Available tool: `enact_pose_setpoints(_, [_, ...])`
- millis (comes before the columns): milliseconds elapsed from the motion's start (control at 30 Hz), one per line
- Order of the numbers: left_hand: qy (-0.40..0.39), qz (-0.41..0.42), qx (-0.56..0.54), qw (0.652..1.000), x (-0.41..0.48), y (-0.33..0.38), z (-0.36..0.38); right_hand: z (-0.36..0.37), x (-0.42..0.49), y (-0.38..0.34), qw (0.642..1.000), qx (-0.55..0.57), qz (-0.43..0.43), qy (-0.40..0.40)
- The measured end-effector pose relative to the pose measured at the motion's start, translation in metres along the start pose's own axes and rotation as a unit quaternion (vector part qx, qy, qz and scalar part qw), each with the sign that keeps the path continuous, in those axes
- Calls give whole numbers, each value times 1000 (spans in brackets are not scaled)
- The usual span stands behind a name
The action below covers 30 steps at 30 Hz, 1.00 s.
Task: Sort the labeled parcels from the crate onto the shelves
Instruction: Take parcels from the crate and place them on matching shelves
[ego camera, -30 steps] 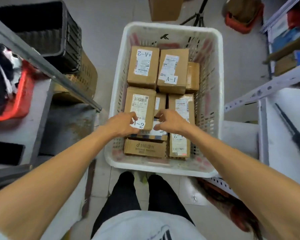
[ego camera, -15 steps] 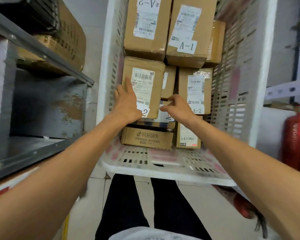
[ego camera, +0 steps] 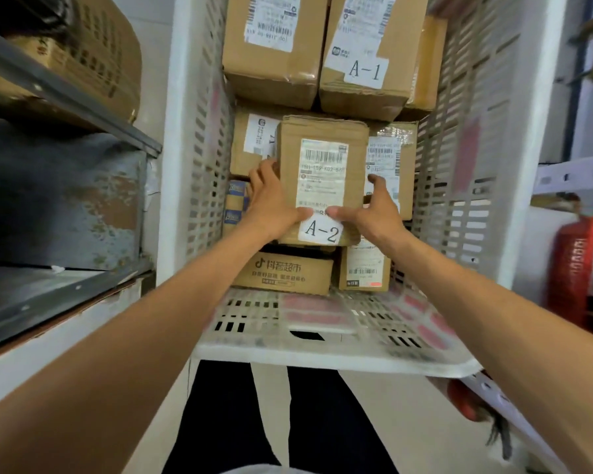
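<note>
A-2 parcel (ego camera: 322, 131) is gripped from both sides inside the crate (ego camera: 322, 350), raised above the lower parcels (ego camera: 288, 271). Left hand (ego camera: 271, 203) is curled round its left edge, thumb laid on the front. Right hand (ego camera: 374, 213) is curled round the right edge, thumb likewise. A-1 parcel (ego camera: 363, 90) is seen farther back. Shelf (ego camera: 65, 87) is noted at left.

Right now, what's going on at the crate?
A person is gripping the box marked A-2 with both hands: the left hand on its left side, the right hand on its right, thumbs on the top face. The box is above the other boxes inside the white crate, not yet on a shelf. A box marked A-1 lies further back in the crate. Metal shelves stand to the left.
</note>
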<state>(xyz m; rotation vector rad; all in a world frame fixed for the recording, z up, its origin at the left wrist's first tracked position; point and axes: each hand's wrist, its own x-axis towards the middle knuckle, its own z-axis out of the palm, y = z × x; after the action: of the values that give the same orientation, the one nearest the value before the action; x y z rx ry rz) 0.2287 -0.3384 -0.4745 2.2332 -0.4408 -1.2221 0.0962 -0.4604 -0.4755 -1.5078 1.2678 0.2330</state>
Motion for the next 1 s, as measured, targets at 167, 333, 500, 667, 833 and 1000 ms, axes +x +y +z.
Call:
enact_pose_setpoints(167, [-88,-47,-152,983,15,-15,5,9,15,3,998,24,-35,-46])
enact_pose_setpoints(333, [-93,-41,-202,974,13,-19,7,13,21,-1,995,88,-3,-57])
enact_pose_setpoints(500, [-80,-15,-237,968,-7,-20,5,12,6,-6,995,82,-45,-42])
enact_pose_setpoints(667, [-54,26,-271,961,-30,1,-8,-6,-23,-25,991,94,-89,-23])
enact_pose_setpoints(833, [-43,124,-239,962,-58,48,-49,-38,-58,-75,986,101,-136,-11])
enact_pose_setpoints(1000, [-42,231,-178,956,-104,122,-111,-84,-121,-146,968,110,-222,30])
